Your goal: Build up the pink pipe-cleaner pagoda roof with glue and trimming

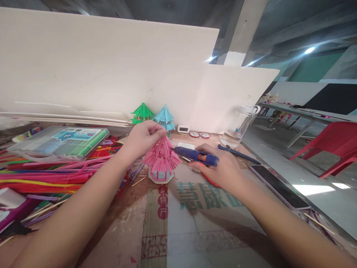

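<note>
A small pink pavilion model, its tiered roof made of pink pipe-cleaner strips, stands upright on a pale octagonal base. My left hand is closed at the peak of its roof, thumb and fingers pinched together; the fingertips partly hide what lies between them. In my right hand is a blue hot glue gun, held with its nozzle pointing left at the side of the pink roof. The nozzle is touching or very close to the strips; I cannot tell which. A small red light glows on the gun.
Behind stand a green pavilion model and a blue one, beside a small digital clock. Pipe cleaners and a plastic case lie left. At right are a glass jug, dark-handled tool and phone.
</note>
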{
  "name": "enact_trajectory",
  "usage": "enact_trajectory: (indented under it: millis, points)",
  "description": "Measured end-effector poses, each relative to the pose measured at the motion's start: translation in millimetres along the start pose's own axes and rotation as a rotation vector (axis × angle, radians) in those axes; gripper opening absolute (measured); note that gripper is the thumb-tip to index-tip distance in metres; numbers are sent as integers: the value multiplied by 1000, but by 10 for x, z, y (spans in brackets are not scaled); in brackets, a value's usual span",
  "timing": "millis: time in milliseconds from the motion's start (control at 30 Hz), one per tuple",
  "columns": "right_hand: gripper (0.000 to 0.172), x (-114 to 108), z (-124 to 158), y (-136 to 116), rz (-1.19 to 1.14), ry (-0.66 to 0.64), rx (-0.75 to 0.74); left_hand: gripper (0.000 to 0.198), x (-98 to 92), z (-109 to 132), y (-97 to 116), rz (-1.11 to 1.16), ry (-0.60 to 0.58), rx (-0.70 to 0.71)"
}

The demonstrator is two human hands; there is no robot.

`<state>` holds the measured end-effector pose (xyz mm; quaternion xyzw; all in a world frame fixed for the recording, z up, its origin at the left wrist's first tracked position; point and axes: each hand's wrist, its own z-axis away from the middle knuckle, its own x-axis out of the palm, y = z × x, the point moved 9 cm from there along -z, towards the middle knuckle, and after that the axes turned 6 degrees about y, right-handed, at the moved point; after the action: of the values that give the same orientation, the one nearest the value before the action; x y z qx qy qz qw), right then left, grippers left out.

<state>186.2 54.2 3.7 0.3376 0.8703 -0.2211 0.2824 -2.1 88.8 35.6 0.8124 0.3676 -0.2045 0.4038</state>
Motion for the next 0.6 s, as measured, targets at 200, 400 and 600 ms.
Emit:
enact_trajectory:
  millis: [200, 400, 600]
  points:
    - [31, -9, 21, -17, 10, 14, -25, 31, -16, -3, 3, -3, 11, -3]
    - [34, 8, 23, -15, 41, -8, -27, 30, -26, -6, 3, 3, 21, 12]
    - [30, 4, 12, -22, 30, -3, -37, 32, -30, -11, -11, -12, 22, 9]
